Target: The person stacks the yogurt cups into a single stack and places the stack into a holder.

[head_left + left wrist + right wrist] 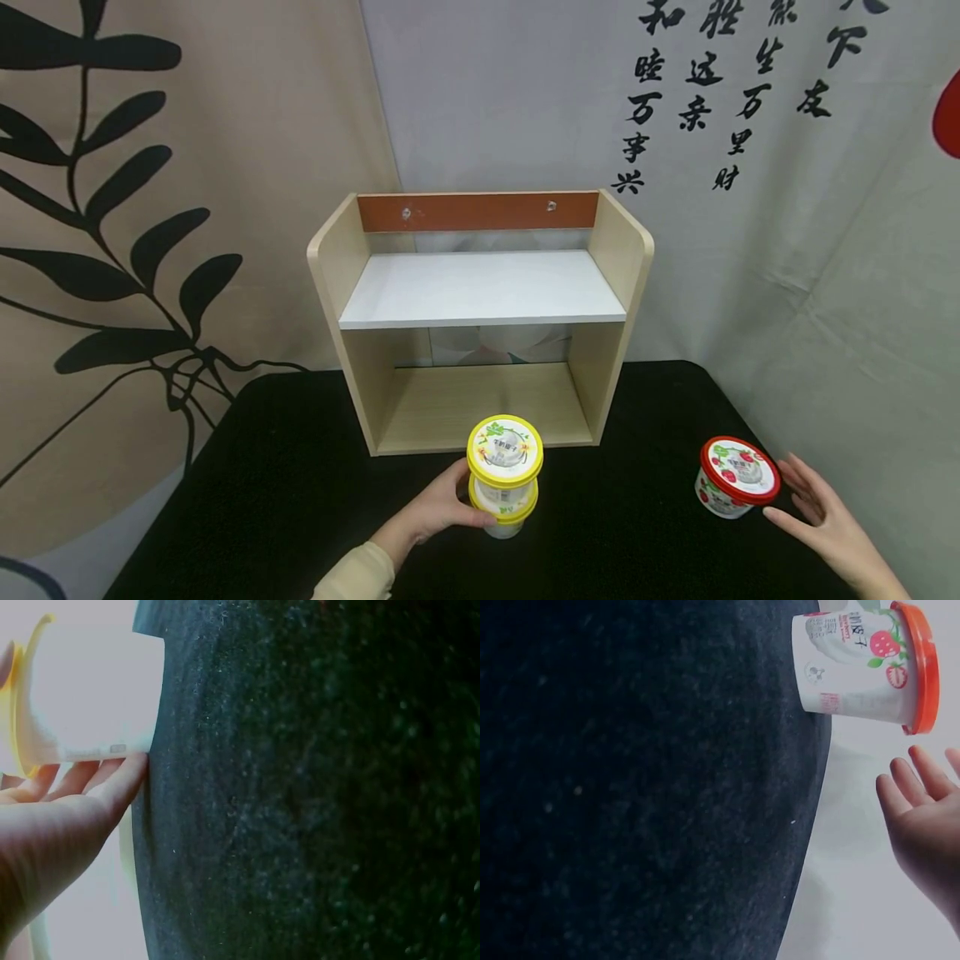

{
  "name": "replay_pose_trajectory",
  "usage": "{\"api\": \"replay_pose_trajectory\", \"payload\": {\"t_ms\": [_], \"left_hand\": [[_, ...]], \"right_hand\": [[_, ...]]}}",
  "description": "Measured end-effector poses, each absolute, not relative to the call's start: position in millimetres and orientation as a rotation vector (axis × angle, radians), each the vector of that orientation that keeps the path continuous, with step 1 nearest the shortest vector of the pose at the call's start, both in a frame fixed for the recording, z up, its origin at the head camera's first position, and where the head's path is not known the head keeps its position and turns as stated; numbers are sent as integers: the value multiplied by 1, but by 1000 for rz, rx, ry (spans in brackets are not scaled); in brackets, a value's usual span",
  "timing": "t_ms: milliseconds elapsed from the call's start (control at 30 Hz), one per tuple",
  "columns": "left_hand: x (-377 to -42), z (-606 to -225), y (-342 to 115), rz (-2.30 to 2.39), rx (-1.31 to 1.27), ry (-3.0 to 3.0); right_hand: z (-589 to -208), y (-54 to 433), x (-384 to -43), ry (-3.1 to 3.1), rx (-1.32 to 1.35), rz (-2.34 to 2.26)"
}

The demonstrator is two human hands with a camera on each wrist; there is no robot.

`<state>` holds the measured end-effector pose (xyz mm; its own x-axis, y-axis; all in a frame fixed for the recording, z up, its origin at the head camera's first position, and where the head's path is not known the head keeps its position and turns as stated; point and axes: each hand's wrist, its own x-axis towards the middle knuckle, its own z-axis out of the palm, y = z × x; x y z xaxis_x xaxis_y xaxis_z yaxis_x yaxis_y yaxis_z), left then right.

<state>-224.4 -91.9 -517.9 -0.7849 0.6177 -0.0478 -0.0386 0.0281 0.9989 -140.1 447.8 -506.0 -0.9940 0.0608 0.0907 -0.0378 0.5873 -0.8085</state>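
Two white tubs with yellow lids stand one on the other in front of the shelf, the upper tub [505,451] sitting on the lower tub [508,527]. My left hand [442,506] grips this stack from the left, thumb across the front and fingers behind. In the left wrist view the lower tub [94,694] has its base close to the black surface. At the right, a white tub with a red lid and strawberry print [737,475] stands upright. Beside it, my right hand [832,521] is spread with bent, parted fingers and holds nothing; a gap shows between them in the right wrist view.
A small two-tier shelf unit [480,287] with pale wooden sides, a white upper board and a brown back rail stands at the back of the black-covered table [262,500]. Printed cloth [510,92] hangs behind and on both sides.
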Motion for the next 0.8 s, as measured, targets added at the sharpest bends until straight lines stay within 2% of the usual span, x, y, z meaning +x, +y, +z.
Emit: {"api": "replay_pose_trajectory", "payload": {"t_ms": [400, 800], "left_hand": [[-225, -520, -91, 1813, 587, 1813], [-226, -520, -92, 1819, 592, 1793]], "right_hand": [[-509, 463, -146, -2780, -87, 1543], [-519, 476, -154, -2913, -37, 1747]]}}
